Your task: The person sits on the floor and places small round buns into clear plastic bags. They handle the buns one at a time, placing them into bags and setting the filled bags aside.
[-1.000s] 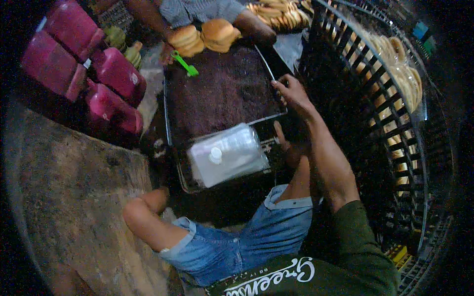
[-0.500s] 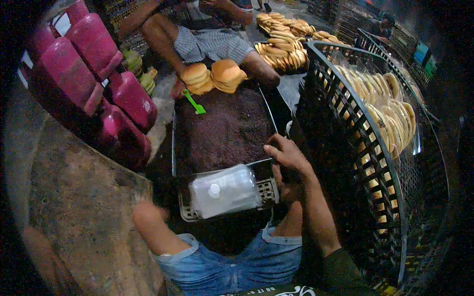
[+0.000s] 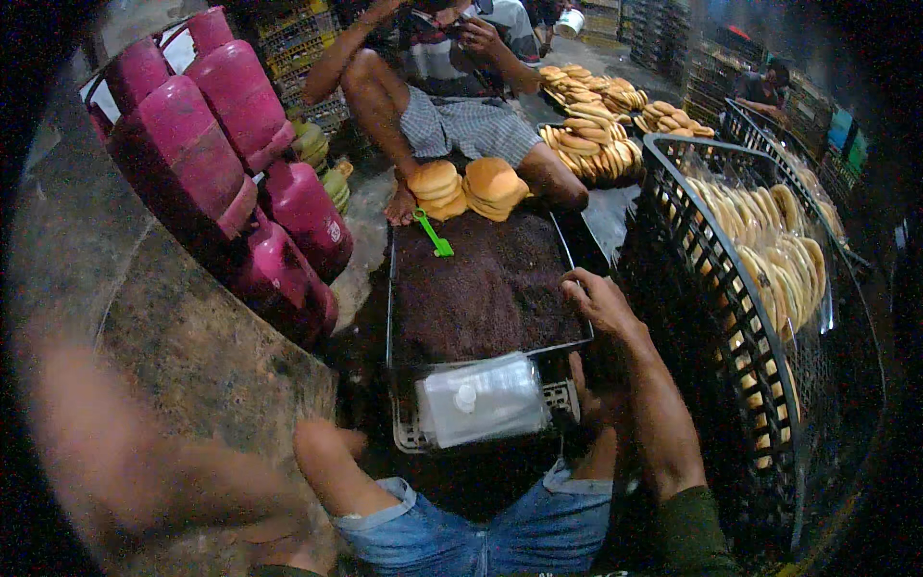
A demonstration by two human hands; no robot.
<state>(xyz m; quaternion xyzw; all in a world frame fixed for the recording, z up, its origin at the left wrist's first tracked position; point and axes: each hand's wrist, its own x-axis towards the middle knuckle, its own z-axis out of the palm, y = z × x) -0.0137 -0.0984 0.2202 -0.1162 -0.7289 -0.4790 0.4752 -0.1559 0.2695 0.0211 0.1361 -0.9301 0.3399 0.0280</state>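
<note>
My right hand point(image 3: 604, 306) is at the right rim of a wide metal tray point(image 3: 388, 313), its fingers curled over the edge. A layer of dark brown crumbly filling point(image 3: 481, 288) covers the tray, and a bright green toy-like shovel point(image 3: 434, 234) lies at its far left. My left hand point(image 3: 96, 442) is raised at the lower left, smeared by motion, so its fingers cannot be made out. Just before the tray's near edge, a stack of clear plastic bags point(image 3: 486, 399) with a small white round piece point(image 3: 465, 397) on it rests on a plastic crate point(image 3: 411, 438).
Two stacks of round buns point(image 3: 437, 188) stand at the tray's far end, before a seated person point(image 3: 461, 125). Pink gas cylinders point(image 3: 187, 144) line the left. At right, a black crate point(image 3: 716, 236) holds bagged bread point(image 3: 779, 279). More buns point(image 3: 591, 144) are piled behind.
My left hand has swung up into view at the lower left. My right hand stays at the tray's right rim, its fingers more curled. The whole view has shifted.
</note>
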